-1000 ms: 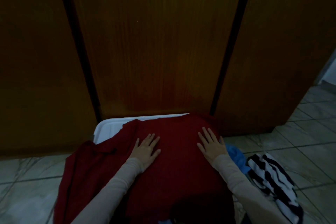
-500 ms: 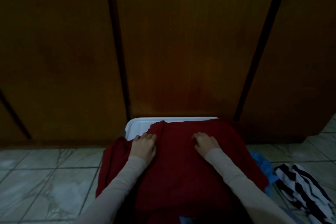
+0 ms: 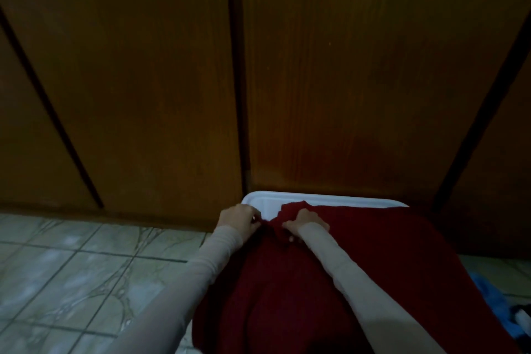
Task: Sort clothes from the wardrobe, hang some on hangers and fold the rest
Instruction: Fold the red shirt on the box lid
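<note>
folding looks underway: the red garment point(image 3: 344, 267) lies over the white bin point(image 3: 287, 199), near the wardrobe doors point(image 3: 330, 80). left hand point(image 3: 238, 220) and right hand point(image 3: 306, 223) pinch its far left corner, fingers curled. next, probably draw that corner inward, keeping the fold flat.

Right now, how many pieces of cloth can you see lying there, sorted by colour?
Red: 1, the red garment draped over the white tub, bunched at its far edge by the left hand and right hand
Blue: 1, the blue cloth at the right edge
Black and white: 1, the striped cloth, barely in view
Total: 3
</note>
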`<state>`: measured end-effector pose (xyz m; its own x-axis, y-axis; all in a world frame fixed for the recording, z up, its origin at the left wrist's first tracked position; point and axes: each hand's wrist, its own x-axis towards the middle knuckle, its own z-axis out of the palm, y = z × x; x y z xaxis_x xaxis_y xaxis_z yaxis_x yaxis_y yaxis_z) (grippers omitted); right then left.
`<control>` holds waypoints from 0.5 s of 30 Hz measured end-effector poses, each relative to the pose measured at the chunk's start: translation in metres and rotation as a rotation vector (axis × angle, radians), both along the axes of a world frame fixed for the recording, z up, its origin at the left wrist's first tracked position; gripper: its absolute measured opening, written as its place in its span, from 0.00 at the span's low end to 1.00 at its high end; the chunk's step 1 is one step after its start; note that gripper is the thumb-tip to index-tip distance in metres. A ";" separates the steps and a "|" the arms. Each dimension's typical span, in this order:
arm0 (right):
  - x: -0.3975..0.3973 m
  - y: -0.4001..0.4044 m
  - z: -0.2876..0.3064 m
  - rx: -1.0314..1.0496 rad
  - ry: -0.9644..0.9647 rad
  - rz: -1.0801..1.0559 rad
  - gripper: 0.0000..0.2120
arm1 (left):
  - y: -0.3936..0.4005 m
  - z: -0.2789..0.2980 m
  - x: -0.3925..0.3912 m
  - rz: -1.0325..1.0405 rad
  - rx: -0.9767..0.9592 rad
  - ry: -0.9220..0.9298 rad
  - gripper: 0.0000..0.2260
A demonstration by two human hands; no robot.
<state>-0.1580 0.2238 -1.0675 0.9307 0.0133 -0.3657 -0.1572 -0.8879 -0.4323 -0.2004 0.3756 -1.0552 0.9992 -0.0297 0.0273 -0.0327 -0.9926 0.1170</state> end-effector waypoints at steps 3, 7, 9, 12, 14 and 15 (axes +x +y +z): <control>0.019 0.012 0.005 0.646 0.013 -0.130 0.07 | 0.002 0.010 0.009 0.348 -0.131 -0.294 0.15; 0.011 0.009 0.001 0.991 0.061 -0.097 0.17 | -0.009 -0.012 0.004 0.360 -0.115 -0.332 0.18; 0.009 -0.001 -0.016 0.884 -0.050 -0.118 0.17 | -0.017 -0.030 0.001 0.177 -0.168 -0.233 0.16; 0.006 -0.016 -0.032 0.487 -0.229 -0.069 0.15 | -0.023 -0.054 -0.003 -0.025 -0.117 0.013 0.20; 0.008 -0.023 -0.032 0.279 -0.272 0.006 0.15 | -0.023 -0.061 -0.004 -0.073 -0.038 0.076 0.22; 0.011 -0.025 -0.032 0.192 -0.302 0.035 0.15 | -0.022 -0.062 -0.005 -0.084 -0.022 0.085 0.23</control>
<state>-0.1475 0.1989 -1.0990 0.9941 0.0891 -0.0615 0.0327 -0.7886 -0.6140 -0.2051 0.3539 -1.1169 0.9919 -0.1138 -0.0560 -0.1048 -0.9840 0.1444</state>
